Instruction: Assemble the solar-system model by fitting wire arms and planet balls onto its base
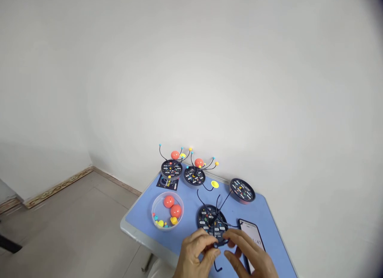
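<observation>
In the head view, my left hand pinches the ring-shaped end of a thin black curved rod between thumb and forefinger. My right hand faces it, fingers bent around a black rod end at the near rim of the base; its thumb stands apart. Just beyond both hands lies a round black base printed with small coloured planets and labels. Several black curved rods spread from its centre without balls on their tips. My fingers cover the base's near edge.
A clear round tub holds red, yellow and blue balls. Two planet models stand at the back with balls on their rods. Another round base sits back right. A phone lies by my right hand on the blue table, against a wall.
</observation>
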The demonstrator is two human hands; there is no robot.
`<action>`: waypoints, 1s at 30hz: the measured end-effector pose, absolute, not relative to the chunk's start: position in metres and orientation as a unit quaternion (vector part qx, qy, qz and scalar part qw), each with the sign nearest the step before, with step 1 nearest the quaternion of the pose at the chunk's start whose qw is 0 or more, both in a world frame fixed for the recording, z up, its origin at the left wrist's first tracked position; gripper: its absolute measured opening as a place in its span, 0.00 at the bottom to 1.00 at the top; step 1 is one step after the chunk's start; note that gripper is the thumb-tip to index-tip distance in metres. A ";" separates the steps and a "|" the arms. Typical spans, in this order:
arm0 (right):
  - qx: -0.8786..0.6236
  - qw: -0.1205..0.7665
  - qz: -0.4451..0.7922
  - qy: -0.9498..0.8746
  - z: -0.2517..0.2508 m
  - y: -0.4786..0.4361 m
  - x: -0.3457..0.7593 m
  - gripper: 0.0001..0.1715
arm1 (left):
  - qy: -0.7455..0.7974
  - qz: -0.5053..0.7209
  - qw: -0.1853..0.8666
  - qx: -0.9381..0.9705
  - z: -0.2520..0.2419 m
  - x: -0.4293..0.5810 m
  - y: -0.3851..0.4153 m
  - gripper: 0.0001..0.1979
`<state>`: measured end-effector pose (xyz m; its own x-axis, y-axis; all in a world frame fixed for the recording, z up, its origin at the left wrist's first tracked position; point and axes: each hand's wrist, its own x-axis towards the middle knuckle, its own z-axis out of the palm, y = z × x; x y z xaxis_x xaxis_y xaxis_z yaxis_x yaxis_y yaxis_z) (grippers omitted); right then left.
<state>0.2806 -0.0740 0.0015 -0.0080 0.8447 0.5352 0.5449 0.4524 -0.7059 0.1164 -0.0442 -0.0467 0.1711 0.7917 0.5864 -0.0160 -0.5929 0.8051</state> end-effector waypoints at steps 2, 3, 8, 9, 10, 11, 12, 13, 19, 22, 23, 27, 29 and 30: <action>-0.484 0.423 0.070 -0.763 0.013 -0.062 0.297 0.14 | 0.301 0.580 0.339 0.677 -0.043 0.125 -0.036 0.06; -0.476 0.395 0.029 -0.785 0.019 -0.057 0.303 0.17 | 0.310 0.578 0.334 0.677 -0.041 0.129 -0.032 0.06; -0.433 0.236 -0.083 -0.866 0.042 -0.038 0.310 0.17 | 0.332 0.563 0.321 0.686 -0.041 0.144 -0.017 0.09; -0.424 0.215 -0.093 -0.875 0.044 -0.035 0.309 0.16 | 0.333 0.561 0.314 0.690 -0.042 0.146 -0.014 0.10; -0.416 0.201 -0.100 -0.881 0.045 -0.031 0.308 0.15 | 0.335 0.558 0.305 0.695 -0.043 0.148 -0.012 0.10; -0.412 0.193 -0.106 -0.884 0.045 -0.028 0.307 0.16 | 0.339 0.554 0.295 0.701 -0.044 0.151 -0.010 0.11; -0.411 0.190 -0.109 -0.885 0.044 -0.024 0.307 0.16 | 0.344 0.548 0.283 0.708 -0.045 0.152 -0.007 0.11; -0.411 0.188 -0.110 -0.885 0.043 -0.020 0.308 0.17 | 0.351 0.542 0.269 0.714 -0.046 0.154 -0.005 0.11; -0.414 0.184 -0.074 -0.888 0.034 -0.003 0.318 0.19 | 0.389 0.526 0.208 0.727 -0.050 0.162 0.006 0.10; -0.418 0.173 -0.053 -0.890 0.032 0.003 0.320 0.16 | 0.400 0.517 0.217 0.726 -0.052 0.164 0.008 0.10; -0.420 0.166 -0.049 -0.891 0.031 0.005 0.320 0.15 | 0.403 0.512 0.223 0.725 -0.053 0.165 0.009 0.11; -0.432 0.138 -0.055 -0.889 0.026 0.011 0.322 0.13 | 0.440 0.487 0.214 0.723 -0.059 0.167 0.010 0.12; -0.441 0.122 -0.059 -0.887 0.023 0.015 0.324 0.12 | 0.457 0.481 0.184 0.725 -0.064 0.166 0.009 0.16; -0.445 0.113 -0.058 -0.887 0.021 0.016 0.325 0.13 | 0.459 0.482 0.168 0.727 -0.066 0.165 0.008 0.18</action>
